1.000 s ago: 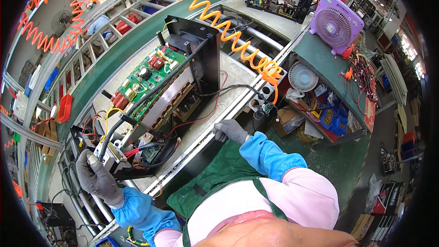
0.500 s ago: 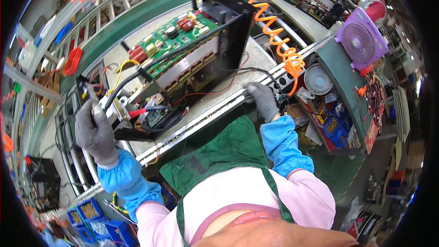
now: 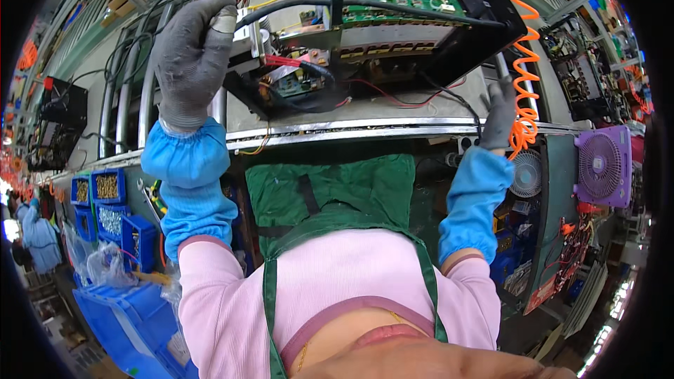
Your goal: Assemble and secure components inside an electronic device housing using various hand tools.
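An opened black electronics chassis (image 3: 477, 3) with a green circuit board (image 3: 393, 3) lies on the workbench in front of me. My left hand (image 3: 193, 60), in a grey glove, is at the chassis's left end, fingers curled together by a metal bracket (image 3: 255, 38) and a thick black cable (image 3: 295, 3). What they grip is hidden. To the right, my right hand (image 3: 499, 114), also gloved, is raised at the bench rail beside the orange coiled hose (image 3: 525, 70). Its fingers are apart and I see nothing in them. Red and black wires (image 3: 397, 102) trail from the chassis.
A metal rail (image 3: 337, 128) runs along the bench's near edge. Blue bins (image 3: 109, 187) of small metal parts stand at lower left, above a large blue crate (image 3: 133, 316). At right, a purple fan (image 3: 602, 166) is beside a green side table (image 3: 554, 217). Another chassis (image 3: 579, 74) is at upper right.
My view has swung, so the bench looks more level. My right hand has left the rail's near edge and moved right, toward the coiled hose. My left hand remains at the chassis's left end.
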### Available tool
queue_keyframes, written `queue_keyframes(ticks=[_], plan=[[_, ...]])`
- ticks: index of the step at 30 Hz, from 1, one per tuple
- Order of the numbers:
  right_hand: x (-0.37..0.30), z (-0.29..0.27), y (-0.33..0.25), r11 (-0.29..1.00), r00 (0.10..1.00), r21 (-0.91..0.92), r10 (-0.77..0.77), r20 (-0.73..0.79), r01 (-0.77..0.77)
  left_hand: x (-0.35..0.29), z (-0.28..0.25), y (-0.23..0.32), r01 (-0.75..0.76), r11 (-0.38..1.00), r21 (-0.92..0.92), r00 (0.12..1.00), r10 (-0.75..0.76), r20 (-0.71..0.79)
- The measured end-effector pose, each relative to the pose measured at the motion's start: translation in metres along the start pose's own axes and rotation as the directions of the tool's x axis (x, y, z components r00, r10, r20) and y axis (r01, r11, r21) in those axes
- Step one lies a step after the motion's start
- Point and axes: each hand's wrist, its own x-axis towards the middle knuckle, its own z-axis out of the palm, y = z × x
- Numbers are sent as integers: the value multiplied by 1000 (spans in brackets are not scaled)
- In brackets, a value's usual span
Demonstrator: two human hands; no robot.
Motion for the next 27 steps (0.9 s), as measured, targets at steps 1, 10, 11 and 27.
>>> queue_keyframes(ticks=[1, 10, 11, 27], plan=[[11, 4, -7, 999, 999, 26, -30, 14, 30, -6, -2, -3, 64, 993, -98, 997, -69, -44], [23, 40, -4, 993, 970, 41, -117, 213, 111, -122, -3, -40, 427, 904, -9, 896, -424, -132], [26, 38, 8, 972, 960, -73, -204, 192, 221, -140, 3, -42, 519, 851, 80, 852, -522, 25], [-43, 6, 55, 452, 941, -825, -178, 289, 339, -176, 74, 5, 876, 247, -415, 465, -664, 586]])
